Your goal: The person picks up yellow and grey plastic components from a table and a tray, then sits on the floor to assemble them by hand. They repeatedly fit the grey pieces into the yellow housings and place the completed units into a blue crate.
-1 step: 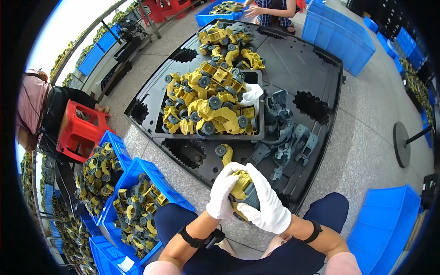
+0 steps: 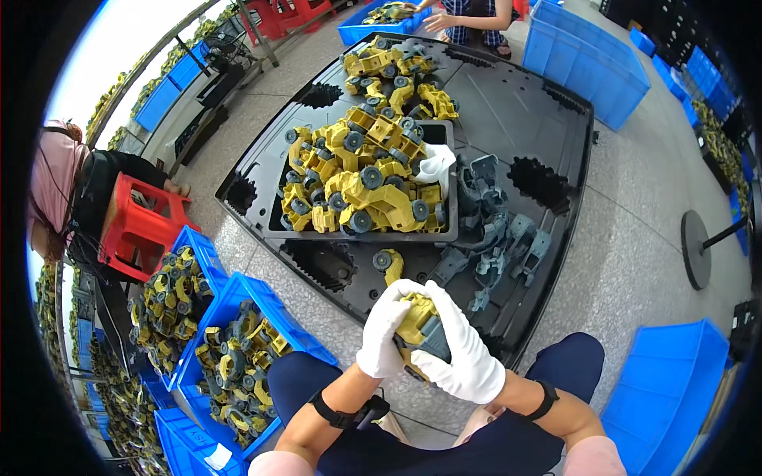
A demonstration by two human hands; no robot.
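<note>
Between my two white-gloved hands, in front of my lap, is a yellow and grey toy truck (image 2: 429,337). My left hand (image 2: 383,333) wraps its left side, and my right hand (image 2: 464,353) closes round its right side with the thumb across the grey part. The gloves hide much of the toy. Just beyond my fingers, a yellow toy piece with a dark wheel (image 2: 389,266) lies on the black platform (image 2: 508,87). Grey plastic parts (image 2: 496,238) are strewn to its right. Yellow toy trucks (image 2: 357,174) are heaped in a dark tray (image 2: 357,236) farther back.
Blue crates of toy trucks (image 2: 242,373) stand at my left. An upturned-looking blue bin (image 2: 667,397) is at right, and a stacked blue bin (image 2: 587,63) far right. Another person's hands (image 2: 436,20) are beyond the platform. A red stool (image 2: 143,222) stands left.
My hands and the toy truck have barely shifted. Across the platform, the other person's hand nearest the blue crate has moved slightly.
</note>
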